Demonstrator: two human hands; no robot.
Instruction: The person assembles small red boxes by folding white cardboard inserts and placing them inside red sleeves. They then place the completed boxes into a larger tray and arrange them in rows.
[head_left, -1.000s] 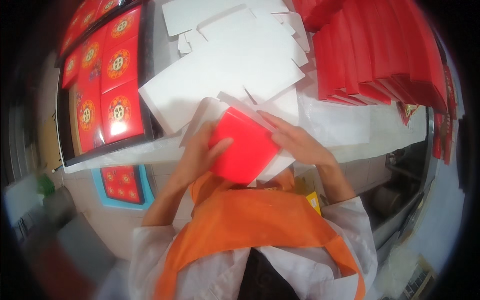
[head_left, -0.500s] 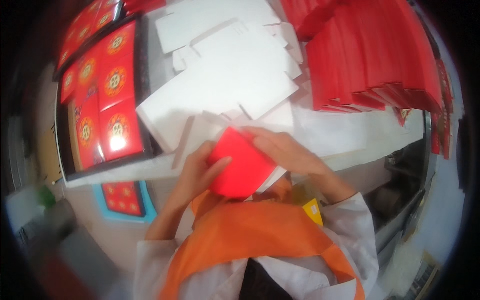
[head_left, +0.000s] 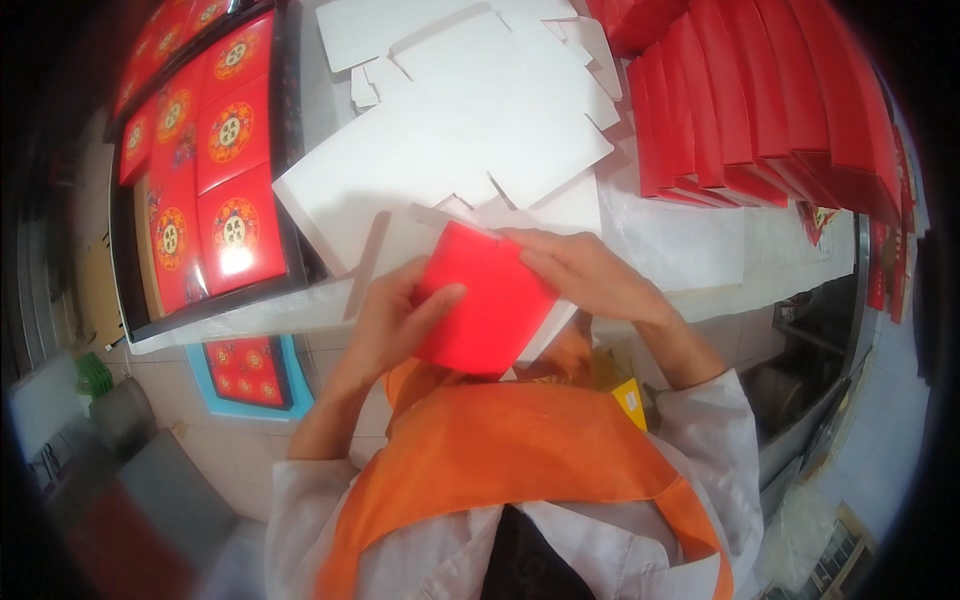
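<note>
A small red cardboard box (head_left: 487,300) with white inner flaps is held up before my orange apron, over the table's near edge. My left hand (head_left: 400,310) grips its left side, the thumb lying across the red face. My right hand (head_left: 580,270) closes on the upper right edge, its fingers bent over a white flap at the top; the fingertips are partly hidden. Just beyond the box, a pile of flat white carton blanks (head_left: 460,120) overlaps on the table, some with cut flaps and slots.
At the left, a dark-edged tray (head_left: 290,180) holds several printed red boxes (head_left: 235,235). Several red folded cartons (head_left: 750,100) stand in a row at the far right. Below the table, a blue tray (head_left: 210,395) bears a smaller printed red box set. A yellow box (head_left: 630,403) shows beside my right elbow.
The red box has shifted slightly up in the view, and its top flap shows more plainly. My right hand's fingers now bend at the top edge, where before they lay straighter.
</note>
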